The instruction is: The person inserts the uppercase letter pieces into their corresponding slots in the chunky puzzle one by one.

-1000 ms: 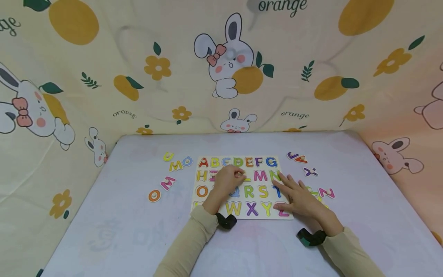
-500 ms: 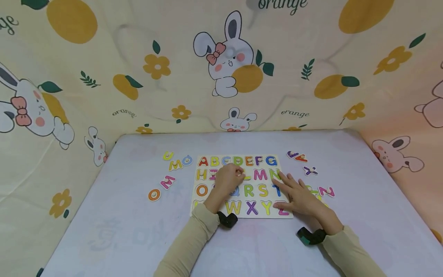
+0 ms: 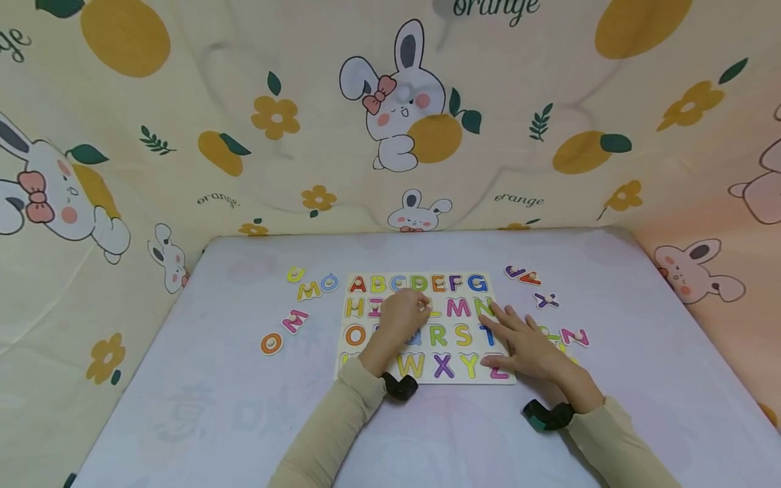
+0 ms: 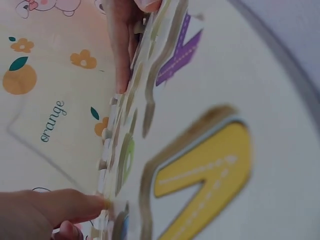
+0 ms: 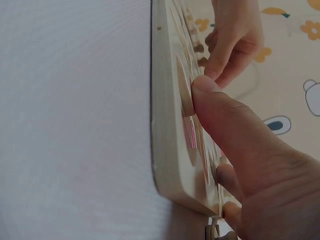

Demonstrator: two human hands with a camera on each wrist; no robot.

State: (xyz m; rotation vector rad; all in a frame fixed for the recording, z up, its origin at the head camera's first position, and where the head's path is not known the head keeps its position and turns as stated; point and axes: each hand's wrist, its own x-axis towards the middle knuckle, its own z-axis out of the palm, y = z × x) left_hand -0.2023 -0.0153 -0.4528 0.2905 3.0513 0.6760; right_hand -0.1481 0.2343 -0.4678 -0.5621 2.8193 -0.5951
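1 board (image 3: 451, 348) beneath right hand (image 3: 527, 347)

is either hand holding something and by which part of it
Can't tell for the left hand: its fingertips are at the letter board, hiding any knob between them. The right hand holds nothing, spread on the board.

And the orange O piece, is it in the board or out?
Out: the orange O piece lies on the table, left of the board.
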